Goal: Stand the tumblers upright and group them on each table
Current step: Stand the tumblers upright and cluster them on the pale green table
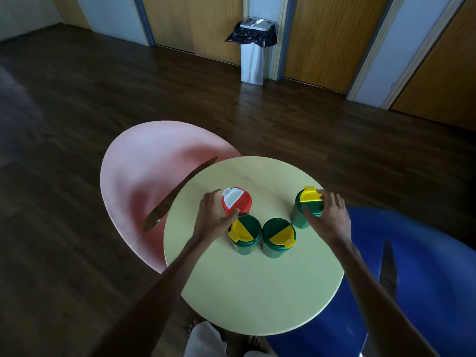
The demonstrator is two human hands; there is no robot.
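Round yellow bench, four tumblers on it, all upright. Left hand wraps the red tumbler (white flip lid), fingers curled round its left side, thumb against its near side. Right hand grips the far-right green tumbler (yellow flip lid), fingers curled over the lid rim, thumb on its near edge. Two more green tumblers, left one and right one, stand just beside each other at centre, between the hands. Red tumbler touches or nearly touches the left one; the far-right one sits slightly apart. Pink table left, blue table right. Bin by the far wall.
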